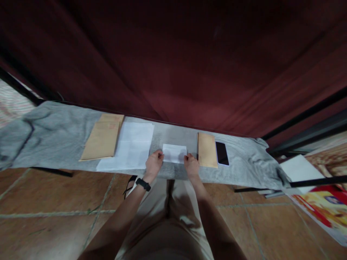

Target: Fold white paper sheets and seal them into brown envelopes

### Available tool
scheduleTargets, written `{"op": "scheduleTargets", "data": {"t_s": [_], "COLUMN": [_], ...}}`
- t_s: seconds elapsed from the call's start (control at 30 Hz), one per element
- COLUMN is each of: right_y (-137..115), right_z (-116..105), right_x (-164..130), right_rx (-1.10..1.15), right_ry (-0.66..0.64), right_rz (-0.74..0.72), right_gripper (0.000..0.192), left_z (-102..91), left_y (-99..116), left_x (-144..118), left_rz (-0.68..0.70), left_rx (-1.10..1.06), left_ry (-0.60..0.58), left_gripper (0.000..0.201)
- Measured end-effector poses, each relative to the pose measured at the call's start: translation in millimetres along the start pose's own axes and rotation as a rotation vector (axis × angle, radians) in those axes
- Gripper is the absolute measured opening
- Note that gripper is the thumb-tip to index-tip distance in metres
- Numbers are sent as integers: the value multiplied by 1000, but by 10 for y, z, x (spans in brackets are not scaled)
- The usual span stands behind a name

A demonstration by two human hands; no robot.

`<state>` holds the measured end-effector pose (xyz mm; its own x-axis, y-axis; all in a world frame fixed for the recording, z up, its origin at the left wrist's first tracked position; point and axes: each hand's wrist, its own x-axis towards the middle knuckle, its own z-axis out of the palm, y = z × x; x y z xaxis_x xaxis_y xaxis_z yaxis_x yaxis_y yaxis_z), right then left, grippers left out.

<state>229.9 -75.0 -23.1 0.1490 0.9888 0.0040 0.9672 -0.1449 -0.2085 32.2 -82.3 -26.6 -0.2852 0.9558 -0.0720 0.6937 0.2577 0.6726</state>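
Paper (175, 154), small and white, is lying on the cloth-covered tabletop (246, 157) between both hands. The left hand (154, 165) is pinching its left edge, and the right hand (191, 166) is pinching its right edge, each grip closing its fingertips on the paper. Larger white sheets (137, 142) are lying left of the left hand, with brown envelopes (101, 141) overlapping their left side. More envelopes (208, 150) are resting just beside the right hand, and a dark-screened phone (222, 153) is lying to their right.
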Motion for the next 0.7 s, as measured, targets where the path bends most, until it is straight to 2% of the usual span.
{"op": "scheduleTargets", "data": {"t_s": [0.3,0.7], "right_y": [-10,-34], "right_z": [17,32], "right_x": [59,158], "right_rx": [-18,-65], "right_ry": [-6,18], "right_rz": [-3,-28], "right_gripper": [25,25], "left_z": [23,22], "left_y": [-81,-16], "left_x": [56,74], "left_rz": [10,-22], "left_rx": [-72,42], "left_ry": [-46,1], "left_gripper": [15,18]}}
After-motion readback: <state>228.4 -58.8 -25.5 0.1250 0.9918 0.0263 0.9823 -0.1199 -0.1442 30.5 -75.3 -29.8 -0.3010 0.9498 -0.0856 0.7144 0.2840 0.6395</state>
